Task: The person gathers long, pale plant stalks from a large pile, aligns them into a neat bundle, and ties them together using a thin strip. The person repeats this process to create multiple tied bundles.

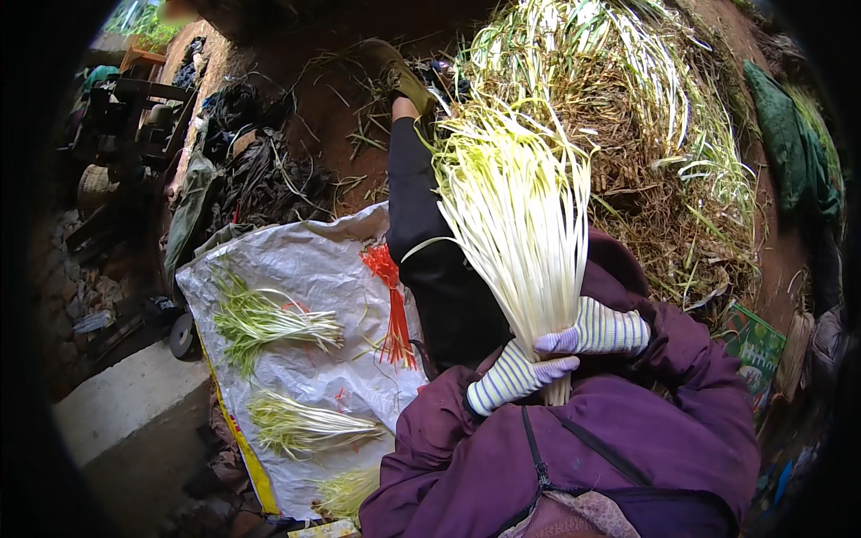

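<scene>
A large bunch of blanched chives, white in the stems and yellow-green at the tips, stands in front of my chest with its leaves fanned out away from me. Both hands wear striped knit gloves. My left hand wraps the lower stems from the left. From the right, my right hand closes round them just above, its thumb across the front. The stem ends show below the hands against my purple jacket.
On the left, a white plastic sheet bears a green-leaved bunch, a yellowish bunch, a partly hidden pale bunch and red ties. A straw heap with loose leaves lies at the far right. A concrete block stands left.
</scene>
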### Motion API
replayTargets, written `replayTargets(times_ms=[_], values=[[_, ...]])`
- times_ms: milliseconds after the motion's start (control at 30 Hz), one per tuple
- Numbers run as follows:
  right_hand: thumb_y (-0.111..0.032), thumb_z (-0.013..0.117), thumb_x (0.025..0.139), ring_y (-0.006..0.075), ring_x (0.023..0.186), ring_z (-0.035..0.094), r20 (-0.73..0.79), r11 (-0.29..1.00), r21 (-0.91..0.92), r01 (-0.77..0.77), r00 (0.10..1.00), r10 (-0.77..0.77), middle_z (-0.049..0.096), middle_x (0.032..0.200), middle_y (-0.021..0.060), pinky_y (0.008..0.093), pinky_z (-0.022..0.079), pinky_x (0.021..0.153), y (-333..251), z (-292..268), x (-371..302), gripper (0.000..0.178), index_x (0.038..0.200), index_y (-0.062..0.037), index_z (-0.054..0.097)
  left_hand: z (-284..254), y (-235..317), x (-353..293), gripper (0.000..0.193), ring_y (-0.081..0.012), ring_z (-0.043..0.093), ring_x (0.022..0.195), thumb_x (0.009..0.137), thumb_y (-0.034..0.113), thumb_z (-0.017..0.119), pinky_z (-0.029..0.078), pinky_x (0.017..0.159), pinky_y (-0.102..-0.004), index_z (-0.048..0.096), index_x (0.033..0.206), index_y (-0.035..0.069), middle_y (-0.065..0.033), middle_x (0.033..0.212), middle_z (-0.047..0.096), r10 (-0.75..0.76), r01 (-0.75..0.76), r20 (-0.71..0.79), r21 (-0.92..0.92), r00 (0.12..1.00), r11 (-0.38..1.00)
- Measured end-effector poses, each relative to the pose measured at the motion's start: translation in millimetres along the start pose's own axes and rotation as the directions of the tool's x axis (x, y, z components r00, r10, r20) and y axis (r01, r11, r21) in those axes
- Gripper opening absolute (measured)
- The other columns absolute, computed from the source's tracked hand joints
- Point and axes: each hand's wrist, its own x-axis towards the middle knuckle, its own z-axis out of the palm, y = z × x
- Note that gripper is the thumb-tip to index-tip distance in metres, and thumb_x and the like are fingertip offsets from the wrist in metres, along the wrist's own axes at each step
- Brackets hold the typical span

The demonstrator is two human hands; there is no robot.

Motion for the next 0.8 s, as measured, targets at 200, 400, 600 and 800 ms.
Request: replayTargets(times_ms=[200, 400, 600, 800], values=[[-0.045, 0.078, 0.078, 0.0262, 0.096, 0.068, 0.088, 0.954, -0.298, -0.019, 0.995, 0.048, 0.070, 0.104, 0.0147, 0.0338, 0.053, 0.082, -51.6, -10.4, -3.1, 0.059, 0.115, -0.0015, 0.064, 15.9, 27.9, -9.5, 0.056, -0.0167, 0.066, 0.090, 0.082, -0.001, 0.073, 0.054, 0.082, -0.0309, 0.048, 0.132, 0.000, -0.0076, 0.107, 0.064, -0.080, 0.076, 0.008, -0.414, 0.997, 0.907], [-0.044, 0.067, 0.088, 0.0219, 0.109, 0.061, -0.048, 0.807, 0.548, 0.222, 0.971, -0.234, 0.062, 0.121, 0.0121, 0.0371, 0.050, 0.095, -61.3, -8.9, 20.9, 0.066, 0.134, -0.0018, 0.047, 6.9, 101.0, 15.5, 0.033, -0.0189, 0.066, 0.075, 0.078, 0.004, 0.077, 0.056, 0.066, -0.0309, 0.062, 0.107, -0.002, -0.0103, 0.086, 0.067, -0.048, 0.044, -0.043, -0.088, 0.998, 0.995], [-0.039, 0.062, 0.091, 0.0242, 0.101, 0.066, -0.542, 0.202, 0.745, 0.636, 0.753, -0.373, 0.067, 0.115, 0.0120, 0.0436, 0.053, 0.093, -107.8, -38.6, 9.6, 0.048, 0.125, -0.0052, 0.058, 18.9, 178.3, -23.9, 0.018, -0.0136, 0.063, 0.080, 0.083, 0.014, 0.075, 0.051, 0.072, -0.0293, 0.067, 0.096, 0.004, -0.0032, 0.084, 0.067, -0.049, -0.144, 0.282, 0.621, 0.958, 0.771], [-0.031, 0.059, 0.094, 0.0265, 0.109, 0.065, -0.694, 0.278, 0.618, 0.735, 0.677, -0.245, 0.066, 0.119, 0.0147, 0.0436, 0.054, 0.096, 24.9, -110.3, -26.3, 0.040, 0.126, -0.0079, 0.060, -74.7, 90.5, -84.6, 0.021, -0.0179, 0.065, 0.080, 0.084, 0.016, 0.073, 0.051, 0.073, -0.0326, 0.067, 0.101, 0.005, -0.0095, 0.085, 0.069, -0.261, -0.064, 0.456, 0.582, 0.851, 0.810]])
